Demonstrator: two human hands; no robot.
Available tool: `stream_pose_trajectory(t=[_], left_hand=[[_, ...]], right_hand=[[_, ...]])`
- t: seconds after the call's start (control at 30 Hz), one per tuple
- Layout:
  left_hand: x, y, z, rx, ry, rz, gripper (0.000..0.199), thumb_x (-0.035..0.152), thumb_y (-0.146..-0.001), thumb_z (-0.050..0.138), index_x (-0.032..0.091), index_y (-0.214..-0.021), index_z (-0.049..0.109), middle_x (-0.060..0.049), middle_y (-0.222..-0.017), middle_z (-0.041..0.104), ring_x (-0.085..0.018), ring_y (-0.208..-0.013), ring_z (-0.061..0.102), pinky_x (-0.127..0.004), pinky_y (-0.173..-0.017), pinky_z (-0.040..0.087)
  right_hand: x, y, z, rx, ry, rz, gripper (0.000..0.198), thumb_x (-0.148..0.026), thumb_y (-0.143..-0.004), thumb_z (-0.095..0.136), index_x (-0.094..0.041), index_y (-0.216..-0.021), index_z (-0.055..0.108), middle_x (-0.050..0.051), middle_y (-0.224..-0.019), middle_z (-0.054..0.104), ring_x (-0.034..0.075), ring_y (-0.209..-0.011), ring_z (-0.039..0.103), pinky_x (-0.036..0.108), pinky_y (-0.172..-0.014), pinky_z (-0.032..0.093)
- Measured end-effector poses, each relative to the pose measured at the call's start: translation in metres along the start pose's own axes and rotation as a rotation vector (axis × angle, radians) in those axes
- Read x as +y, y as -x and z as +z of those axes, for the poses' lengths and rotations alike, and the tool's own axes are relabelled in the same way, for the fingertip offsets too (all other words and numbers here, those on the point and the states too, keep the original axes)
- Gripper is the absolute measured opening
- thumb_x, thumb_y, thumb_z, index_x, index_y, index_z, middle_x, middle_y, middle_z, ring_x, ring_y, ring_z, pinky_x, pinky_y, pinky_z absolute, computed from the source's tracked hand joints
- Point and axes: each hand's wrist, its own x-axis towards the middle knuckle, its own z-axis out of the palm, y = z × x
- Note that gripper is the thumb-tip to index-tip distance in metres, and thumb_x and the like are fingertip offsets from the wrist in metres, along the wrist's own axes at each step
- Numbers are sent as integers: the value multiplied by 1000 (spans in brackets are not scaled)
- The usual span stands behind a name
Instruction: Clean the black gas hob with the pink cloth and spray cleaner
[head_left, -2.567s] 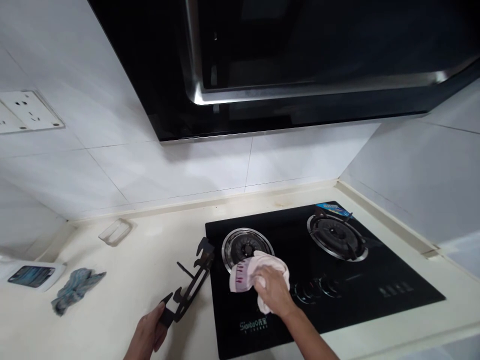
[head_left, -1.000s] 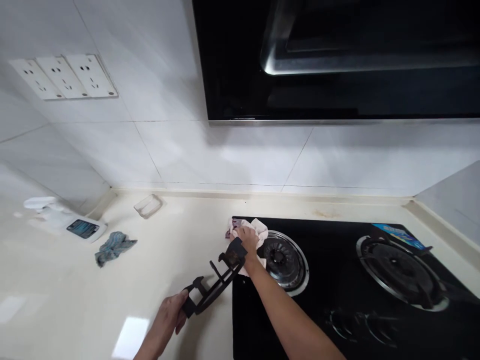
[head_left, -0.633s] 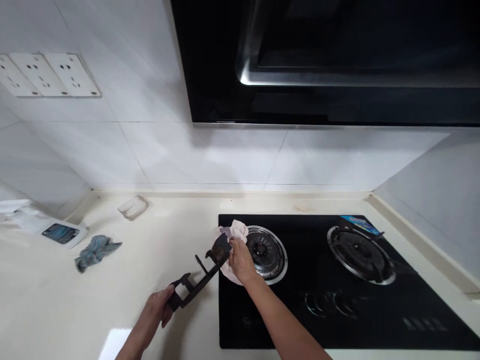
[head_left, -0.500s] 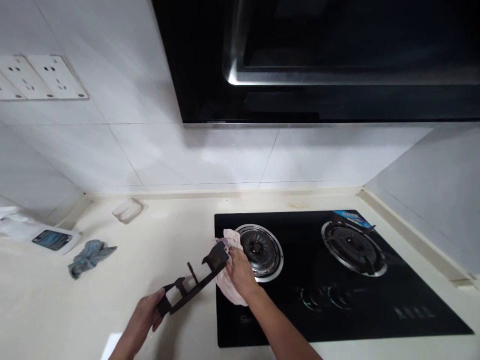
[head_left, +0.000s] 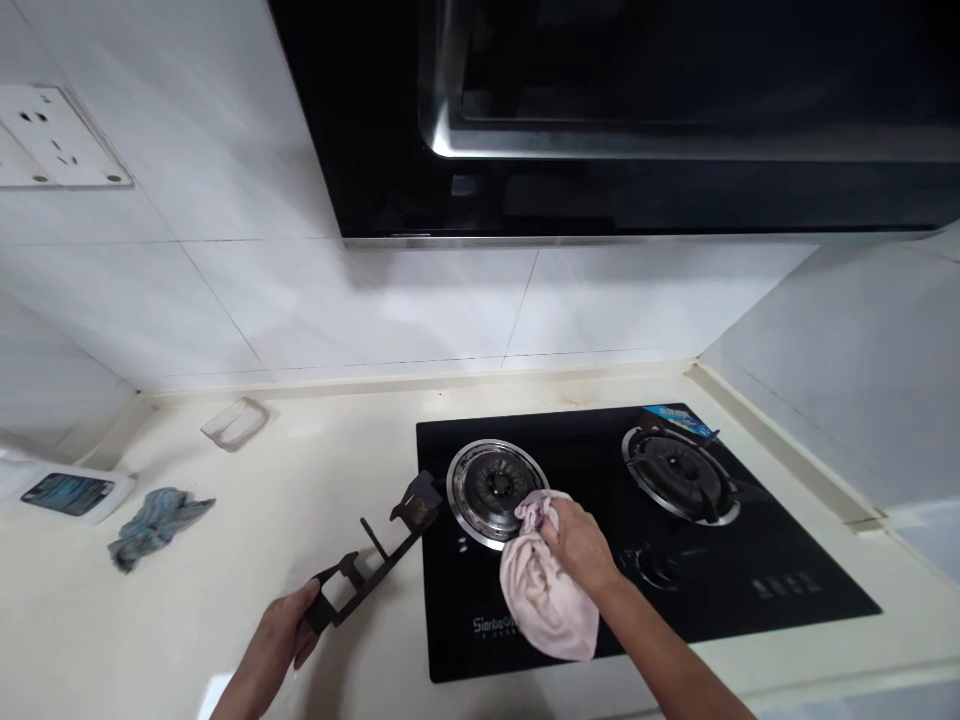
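Note:
A dark metal pan support (head_left: 367, 582) is gripped at its lower end by my left hand (head_left: 281, 632), tilted above the pale counter with its far end close to the hob's left edge. My right hand (head_left: 581, 548) is closed on a pink cloth (head_left: 551, 595) that hangs over the black gas hob (head_left: 600, 440). Beside the cloth is the left burner (head_left: 499, 485), bare of any support. On the right burner (head_left: 679, 470) a dark support is in place.
On the counter's left lie a blue-grey rag (head_left: 159, 525), a white spray bottle (head_left: 82, 492) and a clear plastic piece (head_left: 236, 424). A black range hood (head_left: 600, 190) overhangs the hob. A blue label (head_left: 679, 418) sits at the hob's back right.
My right hand has drawn the cloth away from the pan support, rightward over the hob. The left hand keeps its hold on the support. The view has shifted slightly.

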Motion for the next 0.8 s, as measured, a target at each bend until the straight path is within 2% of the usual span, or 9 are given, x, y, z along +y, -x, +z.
stream_pose_trajectory(t=[0.13, 0.2, 0.27, 0.33, 0.47, 0.6, 0.8], left_hand=[[0, 2, 0, -16, -6, 1, 65, 79, -81, 37, 26, -45, 28, 4, -39, 28, -12, -43, 28, -29, -50, 26], [-2, 1, 0, -14, 2, 11, 65, 79, -82, 37, 26, -46, 29, 5, -39, 29, -11, -43, 27, -29, -50, 25], [-4, 0, 0, 1, 21, 20, 64, 79, -81, 39, 25, -47, 31, 5, -39, 30, -11, -43, 27, -28, -50, 25], [-5, -1, 0, 3, 43, 19, 64, 79, -81, 40, 25, -48, 32, 5, -39, 30, -11, -43, 27, -28, -50, 25], [-3, 1, 0, -14, 24, 11, 64, 78, -83, 38, 25, -49, 34, 5, -39, 31, -11, -43, 27, -28, -52, 26], [1, 4, 0, -20, 0, 31, 60, 75, -84, 39, 25, -51, 33, 5, -41, 31, -11, -45, 26, -28, -54, 26], [1, 5, 1, -38, 48, 18, 60, 73, -84, 44, 25, -51, 30, 7, -41, 29, -10, -45, 25, -28, -54, 25]], right_hand=[[5, -44, -35, -231, -83, 182, 41, -37, -86, 56, -24, -124, 60, 5, -96, 74, 25, -90, 69, 36, -84, 45], [-2, -49, -40, -300, -41, 181, 36, -42, -87, 54, -27, -119, 64, 4, -93, 75, 26, -91, 69, 38, -84, 44], [-12, -39, -33, -277, 39, 80, 29, -39, -88, 53, -27, -109, 69, 6, -99, 75, 27, -99, 68, 39, -88, 44], [-21, -21, -18, -220, 100, 5, 27, -35, -87, 55, -27, -108, 71, 8, -106, 75, 27, -106, 66, 38, -92, 43], [-27, -2, 2, -160, 215, 95, 29, -34, -90, 54, -29, -113, 71, 7, -117, 73, 27, -112, 63, 41, -92, 41], [-24, -30, -7, -238, 371, 177, 28, -25, -93, 50, -30, -111, 71, 6, -111, 73, 25, -107, 61, 38, -85, 38], [-22, -94, -21, -261, 412, 113, 28, -17, -88, 57, -28, -105, 75, 8, -109, 73, 23, -106, 61, 35, -85, 35]])
